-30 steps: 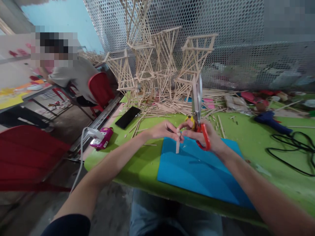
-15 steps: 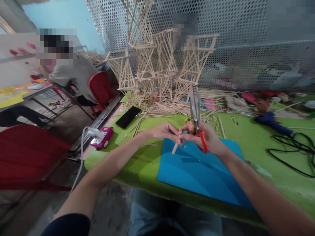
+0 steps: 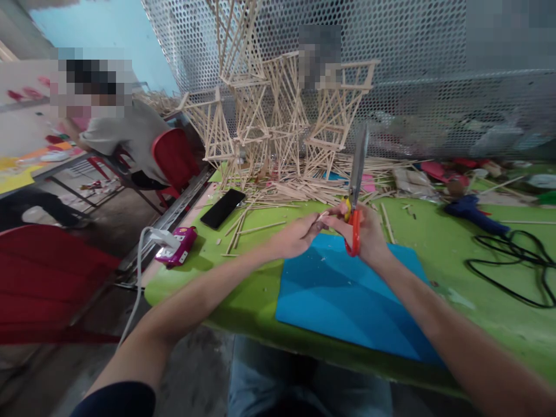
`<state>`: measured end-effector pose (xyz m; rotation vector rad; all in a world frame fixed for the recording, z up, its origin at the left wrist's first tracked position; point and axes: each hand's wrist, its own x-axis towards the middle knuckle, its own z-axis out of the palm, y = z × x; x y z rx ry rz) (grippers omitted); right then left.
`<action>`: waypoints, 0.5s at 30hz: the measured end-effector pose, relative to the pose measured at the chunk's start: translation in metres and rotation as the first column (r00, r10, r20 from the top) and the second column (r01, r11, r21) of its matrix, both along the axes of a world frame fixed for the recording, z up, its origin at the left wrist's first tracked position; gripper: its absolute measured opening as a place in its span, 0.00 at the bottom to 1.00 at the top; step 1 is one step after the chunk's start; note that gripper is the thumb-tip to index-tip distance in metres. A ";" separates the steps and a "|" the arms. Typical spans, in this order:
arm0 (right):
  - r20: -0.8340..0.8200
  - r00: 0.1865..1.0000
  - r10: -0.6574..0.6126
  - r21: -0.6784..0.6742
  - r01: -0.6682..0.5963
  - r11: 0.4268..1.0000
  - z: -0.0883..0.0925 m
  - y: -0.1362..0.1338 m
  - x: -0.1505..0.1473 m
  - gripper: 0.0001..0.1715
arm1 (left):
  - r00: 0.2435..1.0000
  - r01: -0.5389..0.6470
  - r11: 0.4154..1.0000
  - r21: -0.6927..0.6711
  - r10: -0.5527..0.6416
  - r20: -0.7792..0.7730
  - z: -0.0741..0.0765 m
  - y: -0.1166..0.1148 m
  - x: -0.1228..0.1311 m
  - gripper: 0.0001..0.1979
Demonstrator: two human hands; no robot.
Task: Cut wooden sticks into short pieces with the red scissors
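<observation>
My left hand is closed, its fingertips pinching a short pale wooden stick, mostly hidden by the fingers. Right beside it, my right hand grips scissors with orange-red and yellow handles, blades pointing up and away from me. The thumb and fingertips of that hand also reach the stick. Both hands are above the far edge of a blue sheet. Beyond them lies a heap of loose wooden sticks, and behind it rises a tall framework of joined sticks.
The table has a green cover. On its left are a black phone and a purple power strip with a white cable. A blue glue gun and black cord lie right. A seated person and red chairs are at left.
Both hands have risen slightly, away from the blue sheet. The scissors have turned to lean right, and their blades look closer together. The stick's lower end no longer shows below the fingers.
</observation>
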<state>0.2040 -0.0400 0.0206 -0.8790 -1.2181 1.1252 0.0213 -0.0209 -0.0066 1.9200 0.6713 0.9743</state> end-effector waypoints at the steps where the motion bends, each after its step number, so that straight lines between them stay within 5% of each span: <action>1: 0.010 1.000 0.012 -0.011 -0.012 1.000 0.002 -0.001 0.001 0.29 | 1.000 -0.007 1.000 -0.010 0.007 -0.003 0.001 -0.001 0.000 0.17; 7: 0.263 0.965 0.008 -0.045 0.004 0.999 0.024 -0.004 0.029 0.24 | 0.992 -0.037 0.960 -0.277 0.069 0.107 0.013 0.001 -0.008 0.25; 12: 0.536 0.832 0.141 -0.096 -0.105 0.990 0.026 0.003 0.052 0.23 | 0.967 0.056 0.893 -0.446 0.062 0.246 0.009 0.014 -0.014 0.27; 15: 0.479 0.866 0.139 -0.137 -0.083 0.987 0.019 0.006 0.056 0.25 | 0.961 0.076 0.883 -0.463 0.059 0.271 0.008 0.015 -0.014 0.26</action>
